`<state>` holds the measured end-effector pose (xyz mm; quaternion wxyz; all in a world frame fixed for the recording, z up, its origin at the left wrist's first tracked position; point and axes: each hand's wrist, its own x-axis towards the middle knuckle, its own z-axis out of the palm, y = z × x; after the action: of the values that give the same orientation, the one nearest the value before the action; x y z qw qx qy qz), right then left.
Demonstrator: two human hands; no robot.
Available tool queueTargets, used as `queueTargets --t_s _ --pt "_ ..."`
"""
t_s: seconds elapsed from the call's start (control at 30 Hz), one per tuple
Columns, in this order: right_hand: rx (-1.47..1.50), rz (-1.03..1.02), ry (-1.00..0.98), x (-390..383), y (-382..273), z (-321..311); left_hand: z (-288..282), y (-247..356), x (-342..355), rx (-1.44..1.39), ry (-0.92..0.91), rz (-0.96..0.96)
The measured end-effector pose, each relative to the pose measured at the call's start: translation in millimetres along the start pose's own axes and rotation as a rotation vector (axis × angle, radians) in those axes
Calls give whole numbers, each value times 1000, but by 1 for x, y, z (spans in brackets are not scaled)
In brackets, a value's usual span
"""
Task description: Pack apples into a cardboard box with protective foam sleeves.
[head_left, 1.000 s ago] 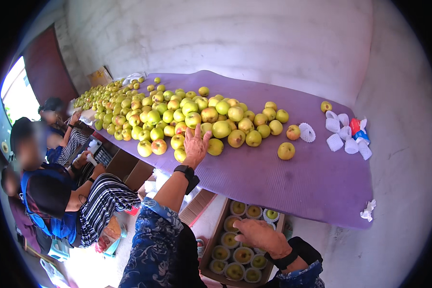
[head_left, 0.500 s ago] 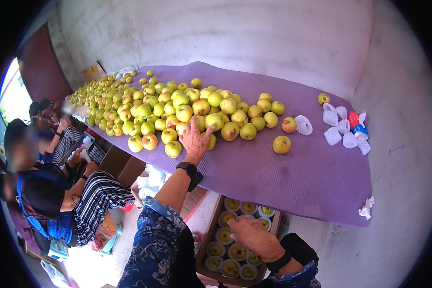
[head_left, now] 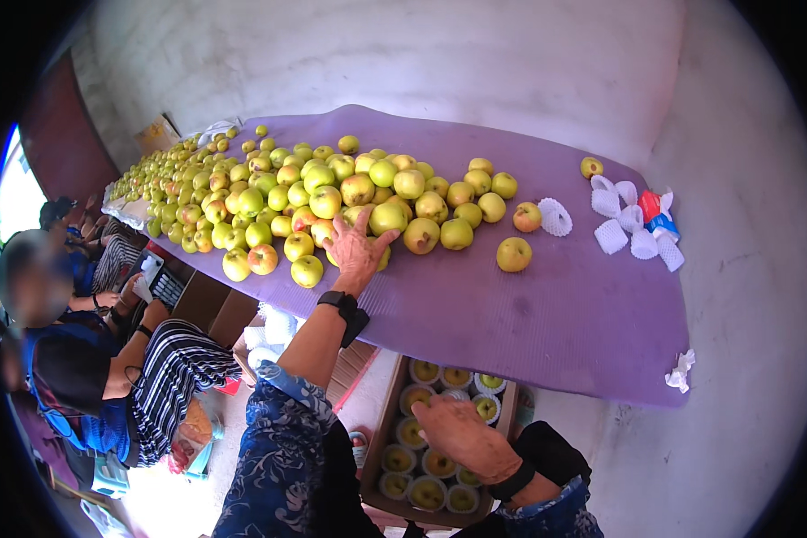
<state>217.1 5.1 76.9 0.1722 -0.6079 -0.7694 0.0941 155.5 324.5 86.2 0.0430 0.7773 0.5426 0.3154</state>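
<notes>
your right hand [head_left: 462, 435] is hovering loose, fingers empty, over the cardboard tray of packed apples [head_left: 439, 439], steadying placement; your left hand [head_left: 354, 247] is resting spread, gripping nothing, on yellow-green apples [head_left: 332, 202] heaped along the purple foam mat [head_left: 547, 314].

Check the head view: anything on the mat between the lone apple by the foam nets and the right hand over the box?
Head view: only bare purple mat lies between the lone apple and the right hand above the box.
</notes>
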Motion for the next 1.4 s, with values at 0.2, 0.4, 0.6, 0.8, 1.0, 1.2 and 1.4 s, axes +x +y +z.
queueTargets --t_s 0.2,0.4,0.6,0.8,1.0,1.2,1.4 --pt "22 -27 76 -2 -4 -5 6 10 -5 34 70 191" --pt "-42 19 32 2 1 5 17 29 -8 135 90 169" --pt "-33 78 -29 2 9 4 17 58 -13 109 -101 302" --pt "-21 139 -145 2 7 -2 26 74 -34 221 -50 421" --pt "1 105 -58 -5 8 -4 34 97 -29 197 -149 371" --pt "20 66 -52 -5 9 1 28 98 -31 64 -146 303" --pt "-21 43 -39 -5 7 7 24 88 -27 56 -233 189"
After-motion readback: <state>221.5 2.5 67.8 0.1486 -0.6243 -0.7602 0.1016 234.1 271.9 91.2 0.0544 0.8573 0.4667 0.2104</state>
